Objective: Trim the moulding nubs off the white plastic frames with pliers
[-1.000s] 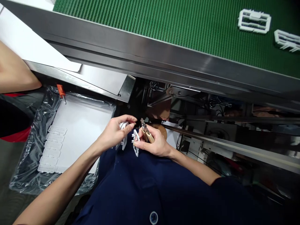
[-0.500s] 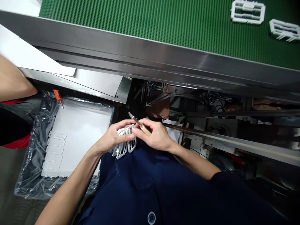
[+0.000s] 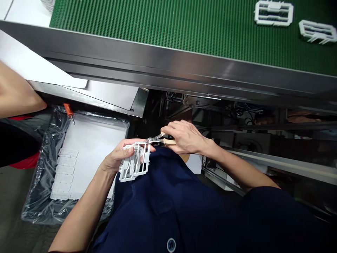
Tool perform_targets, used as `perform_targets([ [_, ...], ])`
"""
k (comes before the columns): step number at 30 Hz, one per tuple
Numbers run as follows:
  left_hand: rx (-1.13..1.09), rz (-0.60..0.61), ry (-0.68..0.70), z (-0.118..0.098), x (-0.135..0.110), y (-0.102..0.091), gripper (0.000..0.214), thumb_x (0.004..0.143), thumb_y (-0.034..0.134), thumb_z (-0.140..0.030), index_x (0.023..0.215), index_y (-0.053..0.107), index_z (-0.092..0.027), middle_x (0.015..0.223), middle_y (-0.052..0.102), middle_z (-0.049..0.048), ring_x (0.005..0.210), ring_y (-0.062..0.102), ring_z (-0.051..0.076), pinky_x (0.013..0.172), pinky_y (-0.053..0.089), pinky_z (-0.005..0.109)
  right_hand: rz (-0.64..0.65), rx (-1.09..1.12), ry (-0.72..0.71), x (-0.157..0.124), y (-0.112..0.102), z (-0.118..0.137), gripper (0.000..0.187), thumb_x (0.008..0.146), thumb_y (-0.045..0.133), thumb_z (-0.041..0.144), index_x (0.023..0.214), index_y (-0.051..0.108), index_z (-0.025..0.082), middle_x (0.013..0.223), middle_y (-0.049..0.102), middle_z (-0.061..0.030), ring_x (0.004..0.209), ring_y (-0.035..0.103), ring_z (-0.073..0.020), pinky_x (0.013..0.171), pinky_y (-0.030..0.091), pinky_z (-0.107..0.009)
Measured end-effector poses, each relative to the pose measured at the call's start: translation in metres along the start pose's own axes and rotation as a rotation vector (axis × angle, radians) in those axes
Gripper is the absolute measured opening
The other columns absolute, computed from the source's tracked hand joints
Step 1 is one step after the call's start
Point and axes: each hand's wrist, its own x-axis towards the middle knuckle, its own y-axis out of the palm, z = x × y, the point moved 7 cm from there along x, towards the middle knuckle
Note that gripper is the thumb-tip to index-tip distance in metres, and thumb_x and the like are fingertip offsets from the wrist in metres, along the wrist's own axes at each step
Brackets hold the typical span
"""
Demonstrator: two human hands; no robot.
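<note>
Several white plastic frames [image 3: 143,168] with slotted openings are gripped in my left hand [image 3: 118,154], the thumb on top of them. My right hand [image 3: 188,137] is closed around the pale handles of a pair of nippers [image 3: 158,140]. The handles are spread, and the metal jaws meet the upper edge of the front frame. Whether the jaws have closed on the plastic is too small to tell. Both hands are in front of the dark blue shirt [image 3: 158,203].
Two more white frames [image 3: 273,14] lie on the green conveyor belt [image 3: 158,24], behind a metal rail [image 3: 184,61]. At left, a plastic-lined box [image 3: 34,196] holds white sheet and a row of frames; an orange-handled tool [image 3: 68,110] rests at its edge. Another person's arm [image 3: 19,93] shows far left.
My right hand has moved right and turned, with the nippers now opened and their jaws at the frame. In my left hand the frames have turned to face the camera more flatly.
</note>
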Motion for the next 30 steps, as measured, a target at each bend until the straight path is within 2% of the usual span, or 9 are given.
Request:
perform_targets([
  [6,0.026,0.017,-0.002,-0.002,-0.001,0.001,0.049,0.065,0.077,-0.042,0.106,0.069,-0.015,0.099,0.071,0.0104,0.061,0.062,0.018,0.047,0.048,0.023,0.046,-0.056,-0.068,0.004,-0.003,0.004,0.027,0.084,0.047,0.036,0.099,0.061,0.018,0.083,0.06,-0.0051,0.07,0.049,-0.0163,0.065,0.026,-0.03],
  [11,0.021,0.045,-0.008,-0.005,-0.001,0.006,0.045,0.067,0.075,-0.039,0.105,0.07,-0.016,0.099,0.071,0.0085,0.063,0.062,0.017,0.05,0.048,0.023,0.069,-0.068,-0.071,0.005,-0.002,0.002,0.024,0.082,0.049,0.033,0.097,0.061,0.019,0.079,0.06,-0.0037,0.064,0.048,-0.0147,0.057,0.021,-0.029],
  [16,0.101,0.024,-0.032,-0.006,0.0,0.003,0.049,0.064,0.076,-0.043,0.102,0.071,-0.013,0.101,0.07,0.0133,0.06,0.06,0.018,0.048,0.046,0.024,0.091,-0.01,-0.049,0.004,0.0,-0.001,0.021,0.081,0.049,0.032,0.092,0.061,0.019,0.074,0.059,-0.0021,0.058,0.045,-0.0127,0.051,0.015,-0.027],
  [21,0.036,0.048,-0.035,-0.004,0.002,0.003,0.049,0.064,0.078,-0.041,0.103,0.071,-0.013,0.1,0.071,0.0123,0.06,0.062,0.017,0.048,0.047,0.023,0.06,0.114,-0.026,0.004,0.0,-0.003,0.014,0.08,0.051,0.029,0.084,0.06,0.019,0.068,0.057,0.0002,0.055,0.041,-0.0103,0.051,0.016,-0.026],
  [23,-0.033,0.039,-0.014,-0.004,0.004,0.002,0.048,0.065,0.078,-0.041,0.104,0.07,-0.013,0.1,0.071,0.0107,0.062,0.063,0.017,0.051,0.05,0.023,0.012,0.268,0.049,0.004,0.001,-0.007,0.017,0.082,0.052,0.033,0.078,0.058,0.018,0.064,0.054,0.002,0.054,0.038,-0.0087,0.051,0.02,-0.024],
  [27,-0.149,-0.072,0.064,-0.007,0.011,-0.008,0.056,0.064,0.078,-0.043,0.111,0.067,-0.015,0.103,0.07,0.0107,0.061,0.065,0.018,0.052,0.055,0.025,-0.165,0.607,0.332,0.001,0.011,-0.021,0.034,0.085,0.05,0.047,0.07,0.05,0.017,0.058,0.044,0.0049,0.053,0.035,-0.0071,0.052,0.026,-0.021],
  [30,-0.17,-0.142,0.115,-0.007,0.017,-0.015,0.055,0.066,0.077,-0.043,0.112,0.066,-0.014,0.109,0.067,0.0132,0.058,0.065,0.017,0.05,0.055,0.026,-0.194,0.768,0.438,-0.001,0.025,-0.015,0.035,0.084,0.051,0.05,0.07,0.049,0.017,0.061,0.046,0.0045,0.055,0.039,-0.0078,0.053,0.03,-0.021],
])
